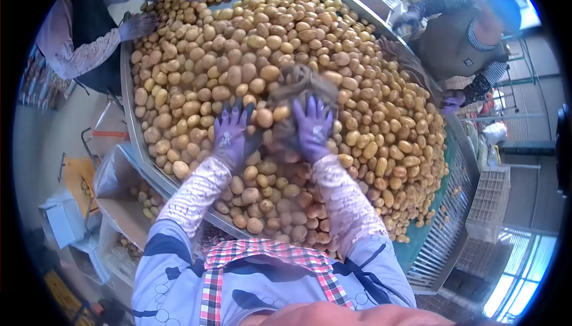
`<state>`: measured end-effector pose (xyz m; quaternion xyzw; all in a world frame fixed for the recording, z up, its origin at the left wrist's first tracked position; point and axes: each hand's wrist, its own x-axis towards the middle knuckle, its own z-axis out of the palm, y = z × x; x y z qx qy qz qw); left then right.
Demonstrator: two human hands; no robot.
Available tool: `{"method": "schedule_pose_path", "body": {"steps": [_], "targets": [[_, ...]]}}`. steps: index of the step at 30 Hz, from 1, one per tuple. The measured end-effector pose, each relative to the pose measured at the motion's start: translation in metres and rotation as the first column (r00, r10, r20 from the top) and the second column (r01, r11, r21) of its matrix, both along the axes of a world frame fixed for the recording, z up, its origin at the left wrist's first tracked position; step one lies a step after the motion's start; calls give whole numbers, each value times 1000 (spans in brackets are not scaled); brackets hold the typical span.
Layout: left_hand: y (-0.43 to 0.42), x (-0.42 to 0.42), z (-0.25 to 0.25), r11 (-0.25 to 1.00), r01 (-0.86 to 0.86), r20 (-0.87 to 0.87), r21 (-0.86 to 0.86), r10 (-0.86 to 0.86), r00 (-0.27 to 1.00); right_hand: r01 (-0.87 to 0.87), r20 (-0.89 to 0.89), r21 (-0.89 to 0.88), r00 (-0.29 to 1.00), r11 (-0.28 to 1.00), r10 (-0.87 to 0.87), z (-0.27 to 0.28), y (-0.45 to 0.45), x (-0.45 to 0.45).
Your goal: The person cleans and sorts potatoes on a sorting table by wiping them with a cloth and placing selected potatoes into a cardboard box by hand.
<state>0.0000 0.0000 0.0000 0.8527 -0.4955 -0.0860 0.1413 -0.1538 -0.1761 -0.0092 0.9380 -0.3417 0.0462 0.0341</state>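
Observation:
Both hands wear purple gloves over a large heap of potatoes (238, 64). My left hand (233, 133) lies on the potatoes with its fingers spread, pointing away from me. Spread fingers also show on my right hand (313, 125), which touches a dark, crumpled cloth or sack (295, 85). A few potatoes sit between the two hands, and the area just below them is blurred. Neither hand is closed around a potato.
A metal rim (134, 129) borders the table. Gloved hands of co-workers (138, 26) are at the upper left; another person (459, 40) stands at the upper right. Cardboard box (122, 189) with potatoes stands lower left, slatted metal grate (438, 248) and crates (488, 201) lower right.

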Motion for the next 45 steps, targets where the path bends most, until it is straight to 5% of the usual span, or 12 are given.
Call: {"method": "schedule_pose_path", "body": {"steps": [1, 3, 10, 11, 17, 19, 21, 23, 27, 33, 37, 45], "targets": [[2, -12, 11, 1000, 0, -134, -1, 0, 991, -12, -28, 23, 1000, 1000, 13, 2, 8, -13], [-34, 32, 2, 998, -30, 19, -62, 32, 999, 89, 164, -85, 984, 992, -74, 2, -43, 63], [-8, 1, -17, 998, 18, 86, 64, -24, 996, 211, -25, 117, 978, 971, -209, 44, -72, 120], [5, -5, -9, 999, 44, 90, 7, -44, 995, 217, 201, 37, 955, 976, -220, -22, -93, 123], [78, -60, -11, 996, 78, 97, -42, -74, 993, -132, 225, 38, 967, 991, 120, 13, 28, -1], [94, -70, -1, 975, 156, 196, -156, -125, 973, -86, 225, 75, 972, 993, 67, 19, 62, -49], [111, -76, -12, 963, 211, 8, -166, -212, 977, -128, 173, 60, 978, 990, 116, 22, 97, -97], [125, -82, 8, 976, 213, -100, 49, -207, 973, -130, 299, 157, 951, 979, 79, 22, 134, -145], [144, -82, -5, 976, 204, -67, 73, -199, 978, -74, 372, -5, 926, 997, 70, 59, 175, -186], [101, -35, -8, 974, 201, -18, 103, -200, 980, -2, -114, -80, 993, 997, -7, 37, 166, -142], [33, -1, -5, 987, 34, 210, -157, 0, 978, -17, 87, 137, 996, 990, 5, 42, 111, -76], [-18, 30, -17, 992, -59, 207, 111, 34, 978, -133, 335, -21, 933, 991, 132, 21, 3, 49]]}}
